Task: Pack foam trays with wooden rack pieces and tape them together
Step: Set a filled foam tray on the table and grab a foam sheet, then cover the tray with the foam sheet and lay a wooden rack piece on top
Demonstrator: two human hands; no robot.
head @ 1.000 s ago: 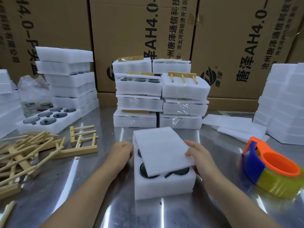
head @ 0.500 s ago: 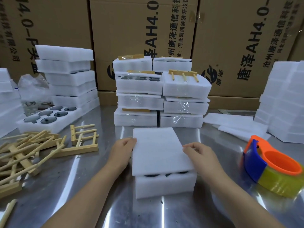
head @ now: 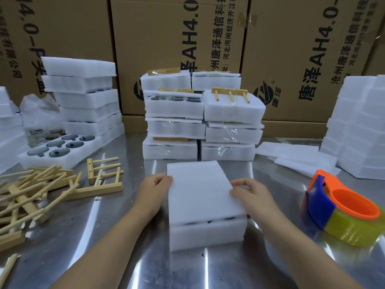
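**Sam:** Where is the foam tray?

**Mia:** It sits on the shiny metal table, right in front of the person. A flat foam sheet lies on top of the tray like a lid. At the front there is a thin gap, and dark round things peek out.

**Sam:** What do the hands do?

**Mia:** The left hand is at the tray's left side. Its fingers are curled and pinch the sheet's left edge. The right hand is at the tray's right side. Its fingers are curled on the sheet's right edge and hold it too.

**Sam:** Where is the wood?

**Mia:** The wooden rack pieces lie in a messy pile well to the left of the tray.

**Sam:** And the tape?

**Mia:** An orange and blue tape holder sits to the right of the tray, apart from it. Behind the tray stand packed trays with clear tape on them.
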